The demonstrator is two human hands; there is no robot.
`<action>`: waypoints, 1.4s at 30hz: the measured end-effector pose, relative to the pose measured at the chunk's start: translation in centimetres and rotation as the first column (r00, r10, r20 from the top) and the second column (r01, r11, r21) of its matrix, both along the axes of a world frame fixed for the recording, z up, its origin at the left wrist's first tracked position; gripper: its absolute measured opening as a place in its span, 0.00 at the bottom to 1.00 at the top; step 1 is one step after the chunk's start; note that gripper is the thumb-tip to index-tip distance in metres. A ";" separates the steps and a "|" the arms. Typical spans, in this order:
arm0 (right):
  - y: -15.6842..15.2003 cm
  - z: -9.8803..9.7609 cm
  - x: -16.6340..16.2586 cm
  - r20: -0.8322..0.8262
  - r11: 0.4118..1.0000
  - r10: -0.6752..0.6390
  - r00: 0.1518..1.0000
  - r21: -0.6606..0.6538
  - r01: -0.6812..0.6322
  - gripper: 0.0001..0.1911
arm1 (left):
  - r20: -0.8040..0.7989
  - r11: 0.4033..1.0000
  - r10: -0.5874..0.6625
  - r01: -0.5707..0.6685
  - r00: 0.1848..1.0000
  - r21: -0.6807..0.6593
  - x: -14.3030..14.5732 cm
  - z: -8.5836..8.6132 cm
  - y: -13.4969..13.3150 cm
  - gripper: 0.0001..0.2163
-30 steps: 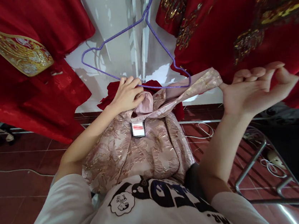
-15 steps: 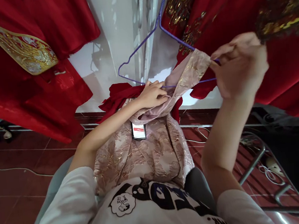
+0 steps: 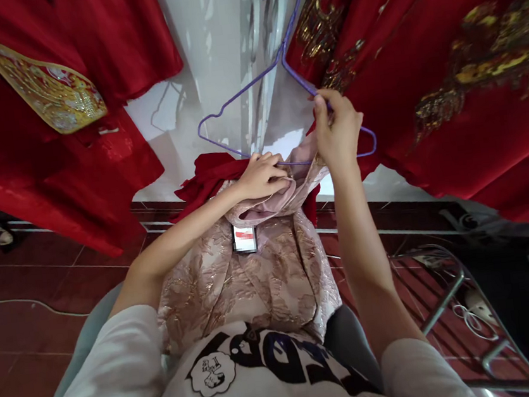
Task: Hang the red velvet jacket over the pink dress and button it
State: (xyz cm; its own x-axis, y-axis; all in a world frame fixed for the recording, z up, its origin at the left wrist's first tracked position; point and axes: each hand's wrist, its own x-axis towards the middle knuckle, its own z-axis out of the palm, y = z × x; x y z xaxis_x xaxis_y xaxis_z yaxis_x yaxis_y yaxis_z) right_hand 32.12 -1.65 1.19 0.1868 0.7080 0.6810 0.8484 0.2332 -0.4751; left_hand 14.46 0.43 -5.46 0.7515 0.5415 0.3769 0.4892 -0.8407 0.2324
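Note:
A pink brocade dress [image 3: 264,275] with a raised shiny floral pattern lies across my lap, its top edge gathered near the wall. My left hand [image 3: 262,176] is closed on that top edge, its fingers at the lower bar of a purple hanger [image 3: 245,89]. Higher up, my right hand [image 3: 340,129] pinches at the hanger's right shoulder, with the dress's strap-like band [image 3: 304,152] running up under it. The hanger's right end pokes out past this hand. Exactly what lies between the right fingertips is partly hidden.
A phone [image 3: 244,239] with a lit screen rests on the dress. Red embroidered garments [image 3: 130,29] hang left, with more red garments [image 3: 423,78] on the right. Red cloth [image 3: 207,173] lies behind the dress. A metal-framed chair [image 3: 448,298] stands at right. A cable [image 3: 32,301] crosses the tiled floor.
My right hand has moved left and inward along the hanger, bringing the band with it. The hanger's right end now shows. My left hand stays closed at nearly the same place.

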 end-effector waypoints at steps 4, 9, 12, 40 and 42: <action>0.3 -0.2 0.8 -0.004 0.999 0.039 0.999 0.020 -0.039 0.23 | 0.110 0.996 -0.055 0.047 0.992 0.078 -2.0 0.0 -0.9 0.11; 0.5 0.5 2.3 -0.015 0.994 0.099 0.995 -0.045 -0.100 0.23 | 0.365 0.928 0.299 -0.358 0.882 0.106 -7.2 -1.6 -0.5 0.10; 0.5 1.0 2.8 -0.057 0.984 0.155 0.986 -0.081 -0.160 0.27 | 0.303 0.750 0.638 -0.661 0.708 -0.033 -12.1 -1.9 1.7 0.10; 2.7 -1.4 1.1 -0.114 0.961 0.234 0.966 -0.123 -0.247 0.23 | 0.357 0.873 0.285 -0.087 0.890 -0.479 -8.2 6.7 3.4 0.07; 2.7 -1.4 1.2 -0.135 0.964 0.231 0.964 -0.099 -0.245 0.24 | 0.256 0.817 0.206 -0.022 0.944 -0.576 -10.7 5.1 4.0 0.05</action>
